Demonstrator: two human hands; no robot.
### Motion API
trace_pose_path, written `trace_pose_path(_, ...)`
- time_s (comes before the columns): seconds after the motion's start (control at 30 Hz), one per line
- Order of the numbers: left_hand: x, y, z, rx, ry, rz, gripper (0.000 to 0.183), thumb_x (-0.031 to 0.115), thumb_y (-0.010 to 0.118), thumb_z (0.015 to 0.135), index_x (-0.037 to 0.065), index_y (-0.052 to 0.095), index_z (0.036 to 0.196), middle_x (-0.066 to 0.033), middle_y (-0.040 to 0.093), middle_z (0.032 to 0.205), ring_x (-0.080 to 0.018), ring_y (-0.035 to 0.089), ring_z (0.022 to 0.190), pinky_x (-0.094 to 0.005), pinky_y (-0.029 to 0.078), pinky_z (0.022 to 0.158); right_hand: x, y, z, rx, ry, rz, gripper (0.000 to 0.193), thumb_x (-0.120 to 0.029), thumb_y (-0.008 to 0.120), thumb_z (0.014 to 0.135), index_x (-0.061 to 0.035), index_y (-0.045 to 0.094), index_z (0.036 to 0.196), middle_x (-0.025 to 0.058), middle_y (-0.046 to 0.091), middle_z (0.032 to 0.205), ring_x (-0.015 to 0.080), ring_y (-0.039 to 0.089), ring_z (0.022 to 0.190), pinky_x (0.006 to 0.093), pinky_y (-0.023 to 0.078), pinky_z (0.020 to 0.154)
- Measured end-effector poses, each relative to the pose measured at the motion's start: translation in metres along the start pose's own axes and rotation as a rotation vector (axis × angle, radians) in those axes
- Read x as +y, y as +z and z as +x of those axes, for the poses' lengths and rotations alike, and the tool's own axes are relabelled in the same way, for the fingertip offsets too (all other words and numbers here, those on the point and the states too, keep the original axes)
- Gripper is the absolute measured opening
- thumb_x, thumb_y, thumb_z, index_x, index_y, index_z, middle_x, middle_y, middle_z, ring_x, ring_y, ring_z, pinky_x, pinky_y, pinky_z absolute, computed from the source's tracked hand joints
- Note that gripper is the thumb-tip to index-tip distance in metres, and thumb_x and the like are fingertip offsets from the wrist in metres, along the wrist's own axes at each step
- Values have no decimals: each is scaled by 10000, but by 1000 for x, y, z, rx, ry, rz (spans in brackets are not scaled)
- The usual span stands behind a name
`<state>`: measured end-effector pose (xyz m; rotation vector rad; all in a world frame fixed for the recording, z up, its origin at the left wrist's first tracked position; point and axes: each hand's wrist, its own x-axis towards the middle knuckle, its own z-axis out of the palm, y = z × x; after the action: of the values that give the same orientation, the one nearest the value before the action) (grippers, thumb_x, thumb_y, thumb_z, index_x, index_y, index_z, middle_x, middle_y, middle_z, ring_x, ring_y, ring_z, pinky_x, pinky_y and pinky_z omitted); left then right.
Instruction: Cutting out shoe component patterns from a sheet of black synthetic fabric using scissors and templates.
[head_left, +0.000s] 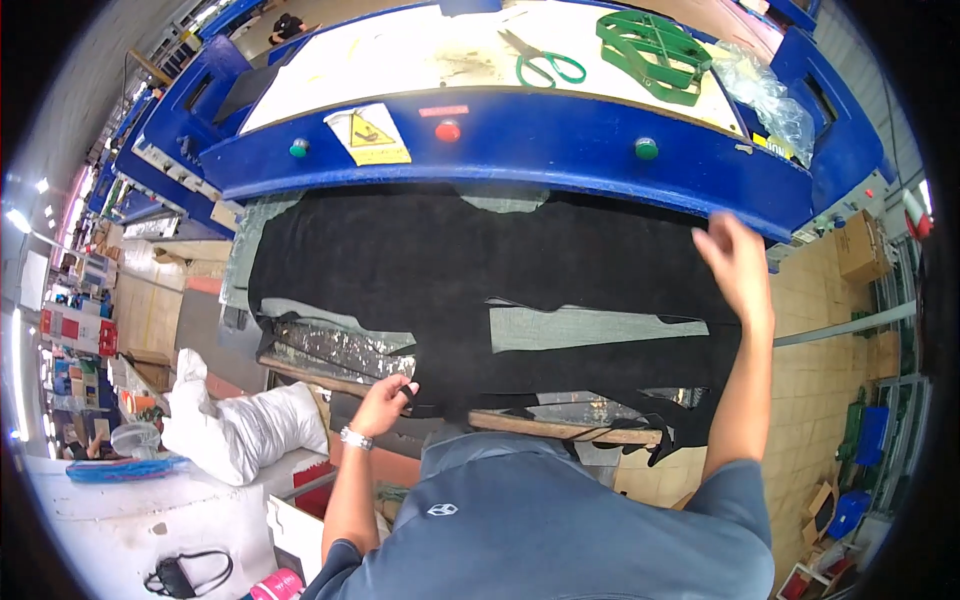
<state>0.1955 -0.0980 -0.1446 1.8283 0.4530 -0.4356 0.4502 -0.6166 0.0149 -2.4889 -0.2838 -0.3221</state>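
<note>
A large black sheet, leather or suede-like cloth (380, 250), lies spread over the work bed under a blue press. Gaps with ragged cut edges let the grey-green surface (575, 328) below show through. At the near edge, left of my body, my left hand (385, 402) pinches a bit of this black sheet between thumb and fingers. My right hand (733, 262) is raised at the far right of the sheet, close to the press's blue front beam (540, 145). Its fingers are apart, slightly blurred, and nothing shows in them.
On top of the press lie green-handled scissors (545, 68), a green cutting die (655, 58) and clear plastic wrap (770, 95). Buttons (447, 131) line the beam. A wooden rail (560, 428) edges the bed. To the left, a white sack (245, 425) rests on a white table (130, 510).
</note>
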Motion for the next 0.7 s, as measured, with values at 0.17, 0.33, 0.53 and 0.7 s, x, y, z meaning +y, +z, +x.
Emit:
trace_pose_path(0.17, -23, -46, -13, -344, -78, 398, 226, 143, 749, 939, 57, 746, 1148, -9, 768, 935, -59, 659, 876, -297, 537, 811, -68, 28, 173, 45, -476, -47, 349, -332, 730, 968, -1, 695, 1076, 117, 736, 935, 189, 697, 864, 333, 544, 813)
trace_pose_path(0.33, -19, -28, -37, 276, 0, 794, 409, 291, 782, 887, 194, 713, 1278, -73, 691, 1187, -298, 631, 1198, -541, 467, 984, -113, 112, 320, -116, -451, -279, 562, -526, 733, 923, 35, 711, 896, 172, 722, 808, 239, 712, 737, 378, 555, 699)
trace_pose_path(0.53, -74, -30, -83, 461, 40, 494, 442, 276, 739, 944, 97, 649, 1337, -152, 630, 1252, -354, 581, 1224, -446, 474, 1044, -60, 158, 409, -310, -279, -535, 674, -546, 844, 772, 91, 642, 681, 168, 646, 615, 246, 618, 496, 415, 511, 487)
trace_pose_path(0.7, -139, -70, -103, 692, 45, 317, 403, 302, 723, 952, 76, 684, 1283, -174, 637, 1248, -364, 611, 1197, -423, 481, 1054, -42, 137, 432, -547, 132, -21, 438, -407, 727, 927, -188, 527, 605, -48, 431, 511, 95, 367, 382, 299, 227, 366)
